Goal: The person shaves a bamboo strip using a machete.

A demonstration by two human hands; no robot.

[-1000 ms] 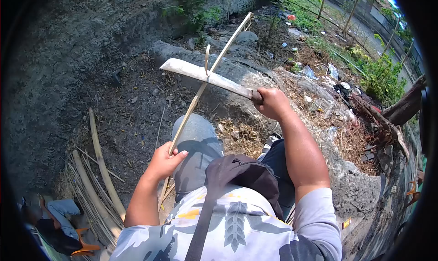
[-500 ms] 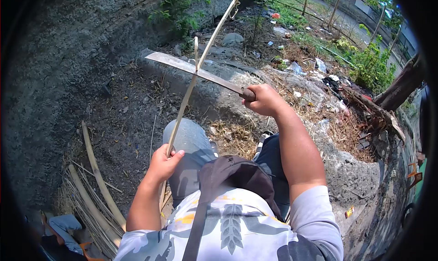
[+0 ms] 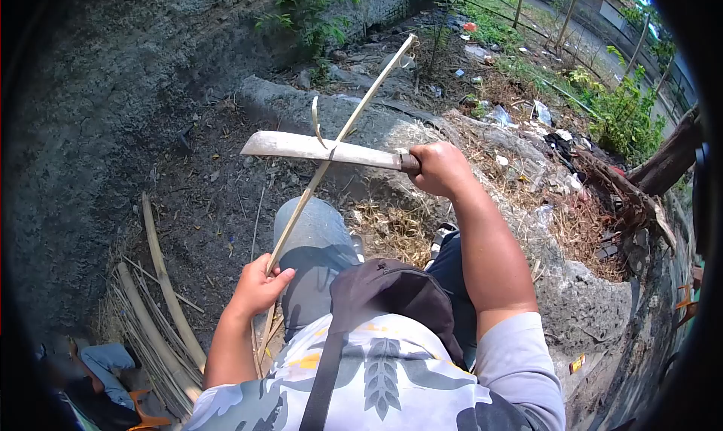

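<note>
My right hand (image 3: 440, 170) is closed round the handle of a machete (image 3: 286, 145). Its broad blade points left, nearly level, and crosses a long bamboo strip (image 3: 369, 96). A thin curled shaving (image 3: 316, 120) stands up where blade and strip meet. Down by my left knee, my left hand (image 3: 263, 284) grips the strip's lower part, thumb on top. The strip slants up and away to the right; another small curl (image 3: 408, 56) hangs at its far end.
Split bamboo lengths (image 3: 172, 303) lie at lower left, near a seated person (image 3: 109, 371). A rough wall (image 3: 83, 167) rises on the left. Beyond the stone ledge (image 3: 279, 99) are litter, dry leaves and a tree trunk (image 3: 670, 156) at right. A dark bag (image 3: 392, 291) rests on my lap.
The machete has turned more level, showing more of its blade face, and sits lower on the view. The shaving at the blade has grown more curled. My left hand keeps its grip.
</note>
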